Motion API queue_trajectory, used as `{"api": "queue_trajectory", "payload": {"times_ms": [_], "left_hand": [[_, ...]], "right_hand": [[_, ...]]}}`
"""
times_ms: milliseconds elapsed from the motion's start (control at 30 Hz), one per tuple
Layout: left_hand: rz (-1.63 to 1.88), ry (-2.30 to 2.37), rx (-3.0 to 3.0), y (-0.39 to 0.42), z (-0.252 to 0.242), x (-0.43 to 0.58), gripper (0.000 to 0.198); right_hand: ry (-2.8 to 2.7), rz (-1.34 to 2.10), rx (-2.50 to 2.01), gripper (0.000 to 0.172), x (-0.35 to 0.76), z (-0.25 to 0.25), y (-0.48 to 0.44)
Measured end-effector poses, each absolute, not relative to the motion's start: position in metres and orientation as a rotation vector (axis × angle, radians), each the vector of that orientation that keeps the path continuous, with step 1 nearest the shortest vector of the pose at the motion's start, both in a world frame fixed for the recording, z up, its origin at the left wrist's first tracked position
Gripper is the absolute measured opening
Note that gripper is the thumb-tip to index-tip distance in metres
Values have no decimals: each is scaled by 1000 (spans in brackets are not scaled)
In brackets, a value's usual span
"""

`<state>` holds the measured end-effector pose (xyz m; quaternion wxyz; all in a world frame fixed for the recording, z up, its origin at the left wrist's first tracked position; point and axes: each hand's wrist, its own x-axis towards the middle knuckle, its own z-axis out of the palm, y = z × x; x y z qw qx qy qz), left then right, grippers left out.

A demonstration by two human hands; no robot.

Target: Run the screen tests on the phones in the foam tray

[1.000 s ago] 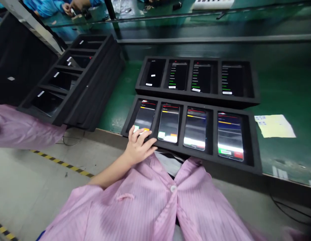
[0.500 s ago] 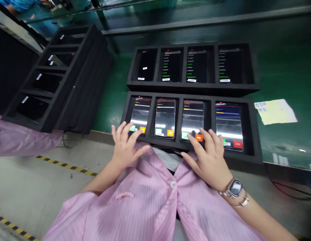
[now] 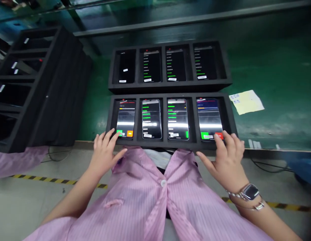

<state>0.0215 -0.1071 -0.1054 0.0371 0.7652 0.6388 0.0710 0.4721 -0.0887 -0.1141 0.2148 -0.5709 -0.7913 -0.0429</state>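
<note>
"Where did you have the hands?"

"I had the left hand (image 3: 104,155) at the front edge of the near foam tray (image 3: 170,144), its fingers spread, the tips at the lower left corner of the leftmost phone (image 3: 125,118). The right hand (image 3: 227,164) was at that tray's front right corner, spread too, with its fingers (image 3: 221,142) over the bottom of the rightmost phone (image 3: 209,117), right by a red on-screen button. Neither hand pinched anything."

"And the phones?"

"Four lay in the near tray, one per compartment, screens lit. Four more lay in the far tray (image 3: 170,87), just behind it, on the green tabletop (image 3: 278,67)."

"Anything else around them?"

"A yellow paper note (image 3: 246,102) lay just beside the near tray's back right corner. A black foam rack (image 3: 45,90) stood well left of the trays. I could see a smartwatch (image 3: 249,192) on the right wrist and a pink striped smock (image 3: 137,197) below."
</note>
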Motion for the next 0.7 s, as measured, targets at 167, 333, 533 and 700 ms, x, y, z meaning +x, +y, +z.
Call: {"api": "queue_trajectory", "payload": {"times_ms": [167, 333, 533, 700], "left_hand": [[368, 1984, 2314, -109, -102, 31, 78], [635, 1954, 2308, -89, -95, 65, 74], [753, 1776, 2509, -50, -95, 102, 54], [661, 1816, 2509, -39, -104, 113, 59]], "right_hand": [[-2262, -128, -1630, 72, 473, -115, -86], [-2238, -74, -1513, 75, 454, -103, -71], [-2342, 0, -1241, 69, 406, -98, -39], [-2381, -67, -1235, 59, 392, -109, -33]]}}
